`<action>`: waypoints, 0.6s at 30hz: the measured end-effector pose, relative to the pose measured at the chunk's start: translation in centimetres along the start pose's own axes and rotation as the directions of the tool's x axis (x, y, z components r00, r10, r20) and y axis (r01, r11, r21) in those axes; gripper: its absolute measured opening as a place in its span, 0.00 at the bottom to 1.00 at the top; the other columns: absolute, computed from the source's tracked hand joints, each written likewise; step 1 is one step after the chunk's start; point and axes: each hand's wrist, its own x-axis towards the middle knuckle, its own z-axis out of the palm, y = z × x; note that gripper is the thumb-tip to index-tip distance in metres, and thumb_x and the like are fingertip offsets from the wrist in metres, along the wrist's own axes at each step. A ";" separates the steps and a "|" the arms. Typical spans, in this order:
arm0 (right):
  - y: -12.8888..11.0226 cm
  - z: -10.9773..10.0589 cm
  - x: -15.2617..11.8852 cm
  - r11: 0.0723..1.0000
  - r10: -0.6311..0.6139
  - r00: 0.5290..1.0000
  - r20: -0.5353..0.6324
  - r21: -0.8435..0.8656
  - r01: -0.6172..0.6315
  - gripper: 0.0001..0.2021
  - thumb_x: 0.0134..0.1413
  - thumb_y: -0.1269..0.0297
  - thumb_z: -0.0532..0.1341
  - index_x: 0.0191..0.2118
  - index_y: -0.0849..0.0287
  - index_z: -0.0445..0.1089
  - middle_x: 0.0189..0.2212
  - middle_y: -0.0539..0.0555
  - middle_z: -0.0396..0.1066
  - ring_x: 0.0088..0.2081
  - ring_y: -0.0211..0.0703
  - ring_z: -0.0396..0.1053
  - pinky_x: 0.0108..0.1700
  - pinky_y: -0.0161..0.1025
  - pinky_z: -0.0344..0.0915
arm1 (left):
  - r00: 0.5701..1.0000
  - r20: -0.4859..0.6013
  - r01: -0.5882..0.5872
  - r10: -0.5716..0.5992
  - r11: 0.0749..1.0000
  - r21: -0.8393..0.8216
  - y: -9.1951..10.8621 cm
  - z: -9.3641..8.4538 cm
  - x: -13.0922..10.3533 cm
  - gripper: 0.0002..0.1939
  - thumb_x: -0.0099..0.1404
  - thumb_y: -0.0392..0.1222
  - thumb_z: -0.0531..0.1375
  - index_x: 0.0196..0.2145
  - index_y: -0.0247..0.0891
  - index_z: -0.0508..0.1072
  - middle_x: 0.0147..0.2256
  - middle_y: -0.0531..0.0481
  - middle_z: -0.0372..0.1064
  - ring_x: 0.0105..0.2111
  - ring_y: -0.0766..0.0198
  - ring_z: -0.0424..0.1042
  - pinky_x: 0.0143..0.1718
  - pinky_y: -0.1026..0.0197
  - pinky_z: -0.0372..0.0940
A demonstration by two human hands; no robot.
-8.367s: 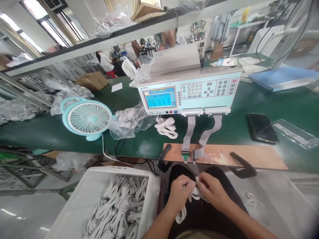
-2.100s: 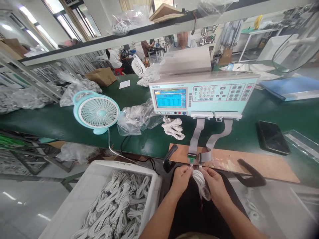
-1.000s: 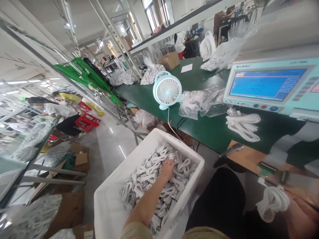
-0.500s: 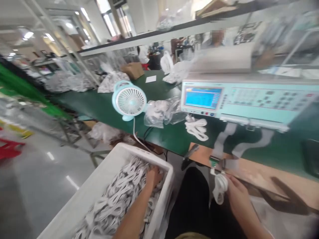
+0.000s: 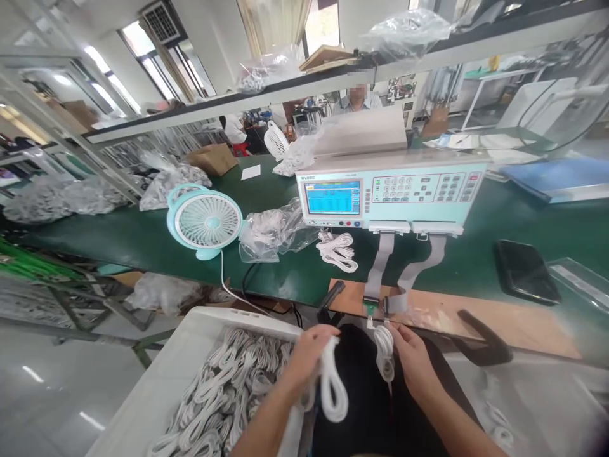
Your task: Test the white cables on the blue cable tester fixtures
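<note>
Coil one (image 5: 328, 368) hangs in left hand (image 5: 309, 353), grip closed; right hand (image 5: 412, 357) pinches one end of coil two (image 5: 383, 346).

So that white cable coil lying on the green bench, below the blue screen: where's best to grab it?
Probably across the middle of the coil, from above and the near side: it lies flat, with several strands side by side to gather, and the instrument stands close behind it.

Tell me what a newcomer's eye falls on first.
Likely the pale turquoise, box-shaped instrument with its lit blue screen, on the green bench. Next, the round turquoise-and-white fan to its left, then the white plastic bin of coiled white cables below, near the left hand holding a looped white cable.
</note>
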 end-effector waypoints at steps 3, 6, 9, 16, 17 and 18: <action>0.0 -0.2 0.1 1.000 -0.010 1.000 0.001 -0.013 0.010 0.21 0.38 0.45 0.72 0.27 0.59 0.72 0.23 0.50 0.70 0.28 0.42 0.63 0.33 0.37 0.61 | 0.988 0.153 -0.009 0.032 0.990 -0.143 1.5 6.1 2.5 0.19 0.56 0.54 0.61 0.31 0.33 0.80 0.32 0.44 0.75 0.36 0.58 0.69 0.43 0.58 0.62; 0.3 -0.3 0.3 0.999 -0.033 0.999 -0.006 -0.024 0.033 0.22 0.38 0.44 0.71 0.25 0.59 0.69 0.21 0.48 0.67 0.26 0.40 0.61 0.31 0.36 0.59 | 0.983 0.182 0.032 0.013 0.970 -0.241 1.1 8.6 4.2 0.19 0.55 0.53 0.62 0.30 0.31 0.79 0.28 0.46 0.72 0.31 0.61 0.67 0.38 0.59 0.61; 0.7 0.3 0.3 0.997 -0.070 0.997 -0.022 -0.030 0.070 0.23 0.37 0.42 0.70 0.23 0.58 0.67 0.19 0.47 0.64 0.24 0.39 0.58 0.28 0.36 0.57 | 0.993 0.119 0.035 -0.001 0.960 -0.276 0.2 9.2 4.3 0.16 0.54 0.49 0.62 0.31 0.31 0.78 0.29 0.47 0.72 0.31 0.63 0.67 0.36 0.61 0.61; -0.9 -2.3 -3.1 0.981 0.009 0.997 0.079 -0.194 0.006 0.25 0.38 0.39 0.67 0.21 0.57 0.62 0.18 0.46 0.59 0.21 0.37 0.54 0.24 0.35 0.53 | 0.993 0.104 0.095 -0.060 0.921 -0.377 -0.7 9.7 0.8 0.14 0.55 0.49 0.62 0.31 0.34 0.76 0.25 0.52 0.67 0.26 0.68 0.63 0.29 0.65 0.58; -1.7 -4.4 -3.5 0.961 0.017 0.994 0.104 -0.277 0.013 0.23 0.40 0.40 0.66 0.22 0.56 0.64 0.18 0.47 0.60 0.22 0.38 0.55 0.25 0.35 0.54 | 0.989 0.130 0.115 -0.067 0.906 -0.408 -0.7 9.8 0.2 0.14 0.56 0.48 0.61 0.34 0.35 0.76 0.25 0.52 0.67 0.26 0.68 0.63 0.29 0.65 0.57; -2.5 -6.7 -3.8 0.918 -0.001 0.994 0.113 -0.394 0.045 0.22 0.42 0.41 0.65 0.21 0.56 0.64 0.18 0.48 0.60 0.22 0.39 0.57 0.25 0.36 0.54 | 0.985 0.154 0.134 -0.072 0.888 -0.439 -0.8 9.9 -0.3 0.14 0.58 0.48 0.60 0.36 0.35 0.76 0.25 0.53 0.66 0.25 0.68 0.63 0.28 0.66 0.57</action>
